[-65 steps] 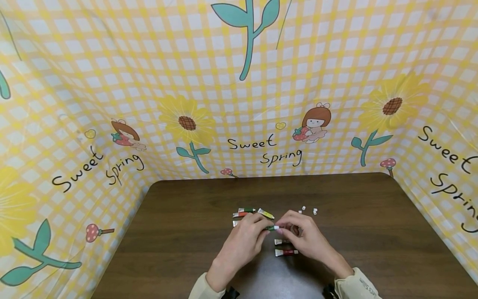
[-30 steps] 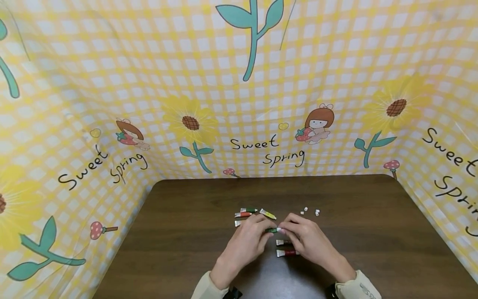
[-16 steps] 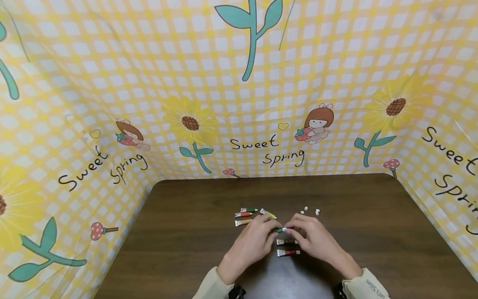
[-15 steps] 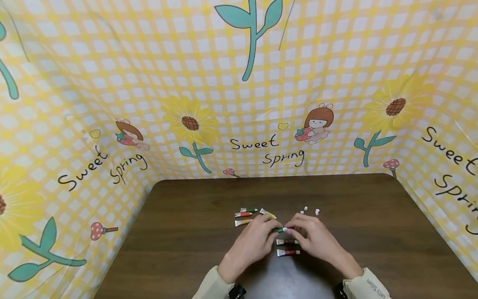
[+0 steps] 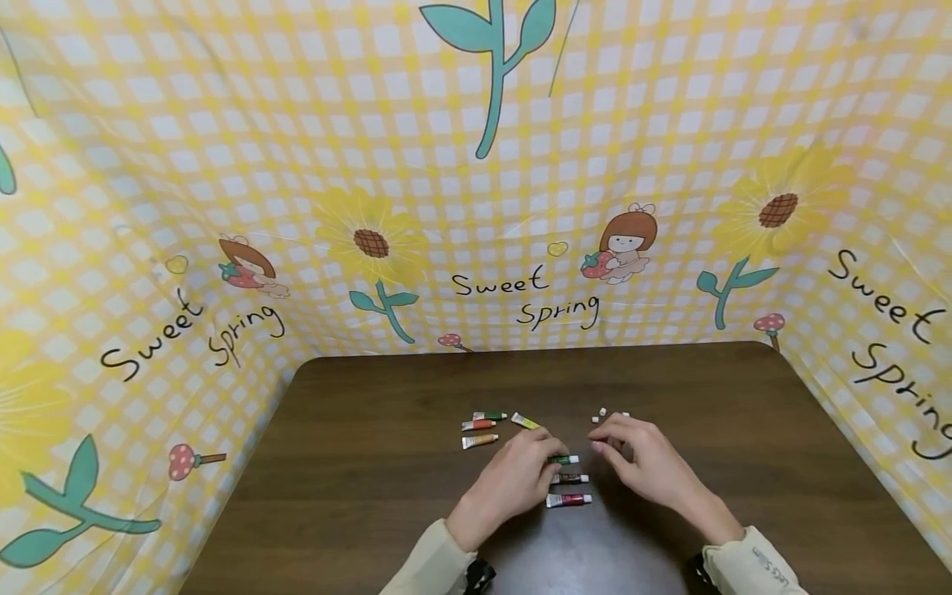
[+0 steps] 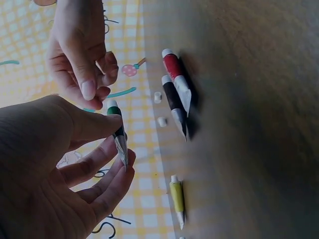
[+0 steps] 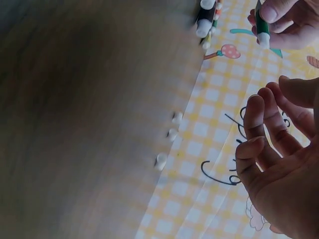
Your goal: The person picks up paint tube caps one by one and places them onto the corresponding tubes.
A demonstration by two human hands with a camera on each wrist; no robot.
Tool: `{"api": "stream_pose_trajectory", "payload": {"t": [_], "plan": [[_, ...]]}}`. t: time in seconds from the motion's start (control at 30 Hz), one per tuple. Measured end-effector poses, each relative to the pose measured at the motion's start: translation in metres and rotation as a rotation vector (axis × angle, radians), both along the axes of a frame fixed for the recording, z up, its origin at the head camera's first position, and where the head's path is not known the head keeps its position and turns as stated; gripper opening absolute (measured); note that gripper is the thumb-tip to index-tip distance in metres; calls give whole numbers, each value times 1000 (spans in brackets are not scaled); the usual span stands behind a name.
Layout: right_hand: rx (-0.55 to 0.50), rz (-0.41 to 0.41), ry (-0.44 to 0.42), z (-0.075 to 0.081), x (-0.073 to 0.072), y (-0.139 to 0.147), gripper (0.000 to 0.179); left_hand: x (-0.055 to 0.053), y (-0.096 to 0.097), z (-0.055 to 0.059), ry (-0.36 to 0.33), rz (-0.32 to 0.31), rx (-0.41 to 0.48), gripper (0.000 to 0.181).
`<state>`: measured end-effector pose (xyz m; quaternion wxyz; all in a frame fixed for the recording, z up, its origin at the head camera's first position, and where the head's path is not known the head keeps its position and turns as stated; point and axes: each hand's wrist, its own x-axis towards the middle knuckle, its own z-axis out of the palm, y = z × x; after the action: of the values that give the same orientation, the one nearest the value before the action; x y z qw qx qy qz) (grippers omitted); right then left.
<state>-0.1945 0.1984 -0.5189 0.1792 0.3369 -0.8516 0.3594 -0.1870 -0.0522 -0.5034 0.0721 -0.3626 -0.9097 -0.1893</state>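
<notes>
Your left hand [image 5: 516, 471] had the green tube [image 5: 567, 459] pinched between thumb and fingers, white cap on and aimed right, and it was all happening beyond the dark red tube [image 5: 568, 500]! Your right hand [image 5: 650, 463] hung loosely curled, fingers parted around nothing visible, beyond and right of the dark red tube. Just past that tube lay a dark tube [image 5: 573, 478], partly hidden by your left hand. Farther out and left of it on the tabletop [image 5: 372, 496]: an ochre tube [image 5: 479, 441], an orange-red tube [image 5: 478, 426], a second green tube [image 5: 491, 416], a yellow tube [image 5: 524, 421]. Out beyond it on the right, small white pieces [image 5: 603, 411]! The tube labels were too tiny to read, but the checked cloth [image 5: 476, 198] behind it shouted "Sweet Spring", centre, left and right. The lettering on your right sleeve [image 5: 759, 566] stayed unclear.
</notes>
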Motion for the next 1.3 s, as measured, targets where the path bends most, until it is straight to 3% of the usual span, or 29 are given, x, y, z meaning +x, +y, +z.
{"api": "stream_pose_trajectory", "payload": {"t": [0.6, 1.3], "plan": [[54, -90, -57, 0, -14, 16, 16, -13, 14, -13, -29, -6, -87, 14], [251, -242, -169, -2, -34, 34, 18, -22, 23, -23, -17, 9, -178, 11]]}}
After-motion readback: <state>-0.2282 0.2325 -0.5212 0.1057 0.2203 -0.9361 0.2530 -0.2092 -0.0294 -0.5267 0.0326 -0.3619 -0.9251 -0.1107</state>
